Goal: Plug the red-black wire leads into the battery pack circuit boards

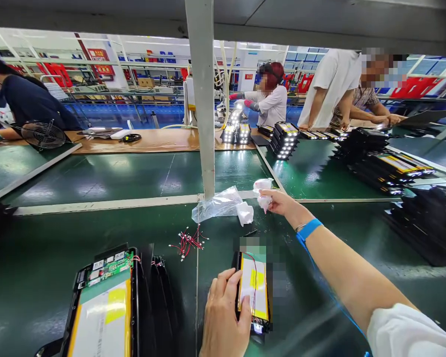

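My left hand (226, 310) grips an opened power bank (253, 282) by its left side, thumb lying over the battery. Its black case holds a flat silver battery with yellow tape and a thin red wire; a white light glows at the near end. My right hand (278, 202) is stretched forward, fingers closed on a crumpled white tissue (264, 202). Another white wad (263, 184) lies just behind it, and a third crumpled wad (245, 213) sits beside a clear plastic bag (219, 204). Left of the power bank lie red-and-white wire connectors (188, 243) in a loose pile.
A larger stack of opened power banks (104, 302) stands at near left. An upright post (204, 99) rises behind the bag. Lit stacks (284, 139) and dark stacks (386, 158) stand across the bench; several people work beyond. A blue wrist-strap cord (323, 277) trails from my right wrist.
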A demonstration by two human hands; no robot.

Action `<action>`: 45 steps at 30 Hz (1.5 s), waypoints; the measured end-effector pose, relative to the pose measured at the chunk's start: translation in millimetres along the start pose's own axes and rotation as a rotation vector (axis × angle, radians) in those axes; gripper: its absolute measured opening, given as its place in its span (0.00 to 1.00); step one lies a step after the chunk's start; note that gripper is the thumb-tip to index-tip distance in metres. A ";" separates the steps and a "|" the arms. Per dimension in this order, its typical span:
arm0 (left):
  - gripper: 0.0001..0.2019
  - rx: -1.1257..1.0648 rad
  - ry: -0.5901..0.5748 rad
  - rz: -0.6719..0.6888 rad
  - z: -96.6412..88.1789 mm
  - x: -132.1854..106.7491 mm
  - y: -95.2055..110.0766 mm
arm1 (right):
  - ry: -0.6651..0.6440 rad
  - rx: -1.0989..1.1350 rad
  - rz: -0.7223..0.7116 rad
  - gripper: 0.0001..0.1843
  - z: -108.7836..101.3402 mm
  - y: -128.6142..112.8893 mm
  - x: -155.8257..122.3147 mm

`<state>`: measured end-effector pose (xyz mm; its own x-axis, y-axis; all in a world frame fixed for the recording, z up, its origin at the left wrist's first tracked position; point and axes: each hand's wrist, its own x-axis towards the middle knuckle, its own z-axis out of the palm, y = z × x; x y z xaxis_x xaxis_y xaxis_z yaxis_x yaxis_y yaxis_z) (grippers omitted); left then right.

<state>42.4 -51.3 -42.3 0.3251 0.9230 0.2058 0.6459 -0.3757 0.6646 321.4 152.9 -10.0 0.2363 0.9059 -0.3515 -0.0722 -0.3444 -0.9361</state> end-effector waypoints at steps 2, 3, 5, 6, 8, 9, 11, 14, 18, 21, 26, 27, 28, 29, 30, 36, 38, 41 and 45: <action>0.19 0.083 0.017 -0.002 -6.2 7.4 6.5 | 0.015 0.123 -0.025 0.12 -12.5 -2.7 -17.9; 0.18 0.121 0.032 -0.001 -8.6 13.2 11.2 | 0.021 0.172 -0.047 0.13 -18.1 -2.8 -29.0; 0.16 0.167 0.051 0.002 -10.3 28.7 22.1 | 0.019 0.259 -0.100 0.14 -27.6 -0.7 -53.1; 0.16 0.174 0.054 -0.001 -8.9 37.7 27.3 | 0.015 0.289 -0.123 0.16 -31.7 1.3 -64.9; 0.15 0.161 0.045 -0.023 -1.8 55.7 34.8 | 0.017 0.328 -0.174 0.17 -38.8 5.8 -85.2; 0.14 0.144 0.035 -0.040 3.2 63.8 36.6 | 0.027 0.335 -0.199 0.17 -42.0 7.9 -93.3; 0.14 0.097 0.020 -0.086 13.7 76.5 37.0 | 0.072 0.341 -0.241 0.16 -47.4 10.9 -105.3; 0.15 0.029 -0.009 -0.127 22.1 85.0 34.5 | 0.131 0.337 -0.267 0.15 -50.1 11.4 -116.0; 0.11 0.014 -0.068 -0.076 16.3 78.8 32.6 | 0.118 0.254 -0.284 0.16 -38.2 10.7 -124.0; 0.13 0.037 -0.063 0.052 10.1 67.0 27.6 | 0.108 0.175 -0.345 0.16 -22.8 14.9 -125.4; 0.13 0.097 -0.037 0.277 9.7 52.9 13.8 | 0.061 0.074 -0.383 0.14 -3.0 24.7 -119.1; 0.13 0.104 -0.041 0.287 10.5 52.4 12.5 | 0.057 0.066 -0.377 0.14 -0.6 25.7 -116.9; 0.13 0.101 -0.040 0.273 11.3 52.8 12.1 | 0.058 0.062 -0.370 0.14 1.1 26.4 -114.7; 0.12 0.088 -0.032 0.237 12.2 54.1 12.7 | 0.063 0.061 -0.365 0.14 2.2 26.6 -112.4; 0.13 0.072 -0.021 0.182 13.0 56.3 14.0 | 0.073 0.062 -0.363 0.14 2.8 26.6 -110.3; 0.13 0.012 -0.037 0.115 12.4 75.3 25.3 | 0.120 0.117 -0.325 0.15 3.9 27.9 -102.2; 0.09 -0.014 -0.035 0.205 11.7 76.9 25.5 | 0.111 0.108 -0.297 0.16 5.8 30.1 -100.7; 0.09 -0.024 0.007 0.280 13.0 73.3 22.7 | 0.091 0.082 -0.281 0.16 9.7 33.5 -98.3; 0.08 -0.040 0.061 0.299 16.6 69.1 20.8 | 0.079 0.060 -0.284 0.16 13.9 35.9 -94.8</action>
<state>89.8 3.3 -26.2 0.4538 0.7758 0.4383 0.4998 -0.6289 0.5956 282.9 58.0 -10.5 0.3295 0.9412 -0.0749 -0.0494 -0.0620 -0.9969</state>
